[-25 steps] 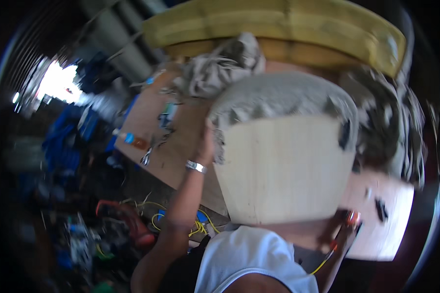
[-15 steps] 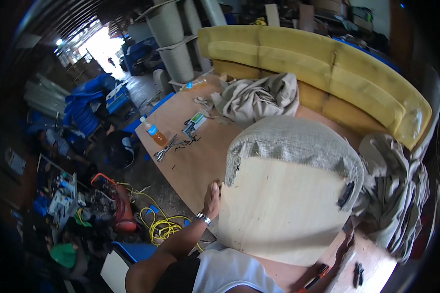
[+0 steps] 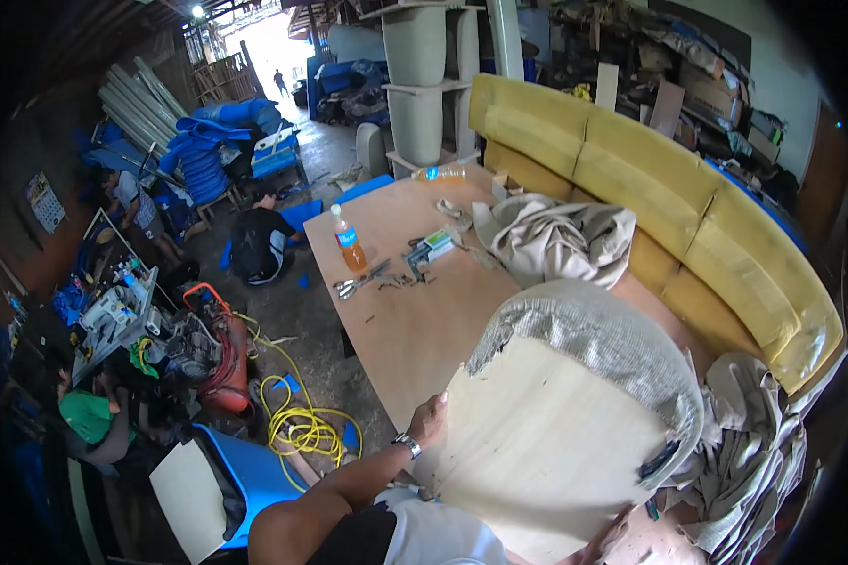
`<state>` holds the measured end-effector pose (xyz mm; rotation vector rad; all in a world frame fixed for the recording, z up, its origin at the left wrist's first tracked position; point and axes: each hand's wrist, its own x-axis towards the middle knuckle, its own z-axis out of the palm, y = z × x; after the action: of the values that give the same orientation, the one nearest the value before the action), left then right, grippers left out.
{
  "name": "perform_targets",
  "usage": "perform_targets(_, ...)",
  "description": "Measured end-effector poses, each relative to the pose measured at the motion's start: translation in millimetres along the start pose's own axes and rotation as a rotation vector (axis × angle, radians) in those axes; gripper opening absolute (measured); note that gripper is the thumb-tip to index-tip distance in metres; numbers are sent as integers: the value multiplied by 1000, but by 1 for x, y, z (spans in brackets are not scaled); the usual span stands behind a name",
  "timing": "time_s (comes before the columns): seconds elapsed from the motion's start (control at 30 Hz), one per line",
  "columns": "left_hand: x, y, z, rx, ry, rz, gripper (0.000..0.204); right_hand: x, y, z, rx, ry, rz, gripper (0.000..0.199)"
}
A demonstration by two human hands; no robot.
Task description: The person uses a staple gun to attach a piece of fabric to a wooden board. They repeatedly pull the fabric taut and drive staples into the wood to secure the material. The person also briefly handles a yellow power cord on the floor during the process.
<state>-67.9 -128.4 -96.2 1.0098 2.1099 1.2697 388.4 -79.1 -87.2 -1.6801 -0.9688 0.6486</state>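
Note:
A rounded upholstered seat point(image 3: 546, 424) leans in front of me, its pale plywood face toward me and grey woven fabric wrapped over its curved edge. My left hand point(image 3: 429, 421), with a metal watch at the wrist, grips the panel's left edge with its fingers closed. At the near lower edge my right hand point(image 3: 610, 540) shows only in part against the panel, and its fingers cannot be made out. Beyond the seat lie a staple gun point(image 3: 415, 252), a small green-and-white box point(image 3: 439, 243), scissors point(image 3: 360, 280) and several dark staple strips point(image 3: 415, 280).
A plywood worktable point(image 3: 396, 348) bears a bottle of orange drink point(image 3: 350, 243), another bottle lying down point(image 3: 440, 174) and bunched beige fabric point(image 3: 556, 235). A curved yellow sofa back point(image 3: 650, 169) runs behind. Yellow hose point(image 3: 301, 428) and a red compressor point(image 3: 226, 367) stand left; people work nearby.
The view has swung left and shows more of the shop. The seat has turned and tilted, with my left hand still on its edge. My right hand has come into sight at the lower edge.

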Motion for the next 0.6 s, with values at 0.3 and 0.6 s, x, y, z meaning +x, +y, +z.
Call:
perform_targets(0.3,23,-34,-41,-134,-205,-5,53,-61,3,22,9,128,-1,54)
perform_targets(0.6,31,-34,-48,-73,-498,219,48,-56,16,8,20,181,-43,54)
